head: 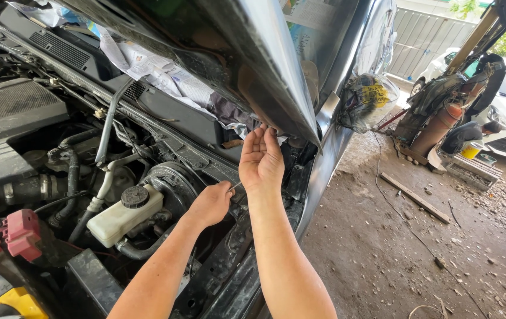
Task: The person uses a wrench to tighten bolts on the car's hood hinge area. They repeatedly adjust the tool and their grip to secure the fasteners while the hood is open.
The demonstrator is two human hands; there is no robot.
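Head view shows the right hand [260,160] reaching up, fingers apart, touching the hood edge [288,112]; the left hand [210,204] is clamped on a thin metal rod [236,186].

Sharp daylight from the right; engine bay [58,177] shadowed, edges slightly warped.

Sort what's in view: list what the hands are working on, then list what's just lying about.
In hand:
- right hand at the raised hood's edge
- left hand gripping a thin metal tool

Lying about:
- white fluid reservoir
- red battery cap
- wooden plank on the ground
- wrapped side mirror
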